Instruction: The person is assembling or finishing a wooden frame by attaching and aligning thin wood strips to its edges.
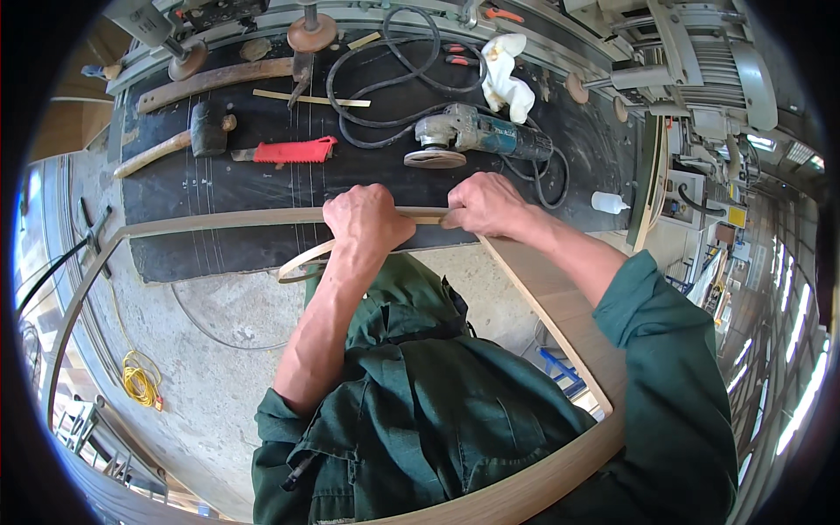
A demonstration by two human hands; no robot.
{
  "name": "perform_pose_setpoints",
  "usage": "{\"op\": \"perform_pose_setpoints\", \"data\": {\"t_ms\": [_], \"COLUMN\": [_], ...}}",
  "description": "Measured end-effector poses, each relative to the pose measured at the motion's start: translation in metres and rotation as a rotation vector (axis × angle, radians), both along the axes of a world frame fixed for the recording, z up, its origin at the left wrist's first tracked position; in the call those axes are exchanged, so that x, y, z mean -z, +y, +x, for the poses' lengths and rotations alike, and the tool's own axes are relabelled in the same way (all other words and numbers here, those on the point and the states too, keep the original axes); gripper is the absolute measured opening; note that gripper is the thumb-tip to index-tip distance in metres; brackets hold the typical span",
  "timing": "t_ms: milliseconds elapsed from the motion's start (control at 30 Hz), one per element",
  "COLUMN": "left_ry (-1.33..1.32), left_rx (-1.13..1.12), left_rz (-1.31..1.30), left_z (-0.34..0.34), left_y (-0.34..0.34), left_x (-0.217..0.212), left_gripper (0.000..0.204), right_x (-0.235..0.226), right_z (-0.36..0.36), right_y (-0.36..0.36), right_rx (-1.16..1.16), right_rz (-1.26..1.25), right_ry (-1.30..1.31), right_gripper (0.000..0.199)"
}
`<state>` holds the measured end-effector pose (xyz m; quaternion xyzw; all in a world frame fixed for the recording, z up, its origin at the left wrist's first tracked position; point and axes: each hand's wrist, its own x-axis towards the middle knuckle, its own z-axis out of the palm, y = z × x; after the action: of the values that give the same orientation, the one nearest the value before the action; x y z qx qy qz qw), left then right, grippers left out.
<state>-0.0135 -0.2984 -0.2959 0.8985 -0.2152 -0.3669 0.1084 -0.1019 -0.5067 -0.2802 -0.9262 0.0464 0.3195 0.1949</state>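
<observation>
A large wooden frame (219, 220) with rounded corners surrounds my body; its far side crosses the near part of the black-topped bench (262, 188). My left hand (363, 217) is closed over that far side, on a thin wooden edging strip. The strip's loose end (302, 259) curls out to the left below my wrist. A short way to the right, my right hand (490, 203) is closed on the same side of the frame, its fingers pressed to the strip's edge. Both hands hide part of the strip, so how far it lies against the frame cannot be seen.
Behind the hands lie an angle grinder (490, 136) with its looped cable, a red-handled cutter (284, 150), a rubber mallet (208, 129), a hammer (219, 83) and a white cloth (506, 79). A white bottle (610, 203) lies right. Yellow cord (140, 381) sits on the floor.
</observation>
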Motion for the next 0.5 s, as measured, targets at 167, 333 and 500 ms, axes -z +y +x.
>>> {"op": "perform_pose_setpoints", "data": {"t_ms": [167,333,500], "left_ry": [-0.024,0.013,0.023], "left_rx": [-0.014,-0.008,-0.018], "left_rz": [-0.004,0.012,0.019], "left_z": [0.0,0.002,0.002], "left_y": [-0.001,0.0,-0.001], "left_x": [-0.003,-0.007,-0.001], "left_gripper": [0.032,0.033,0.034], "right_x": [0.016,0.013,0.004], "right_z": [0.003,0.013,0.011], "right_y": [0.019,0.03,0.018], "right_rx": [-0.094,-0.117,-0.243], "right_rz": [0.01,-0.039,-0.098], "right_ry": [-0.187,-0.167,0.015], "right_gripper": [0.041,0.038,0.028]}}
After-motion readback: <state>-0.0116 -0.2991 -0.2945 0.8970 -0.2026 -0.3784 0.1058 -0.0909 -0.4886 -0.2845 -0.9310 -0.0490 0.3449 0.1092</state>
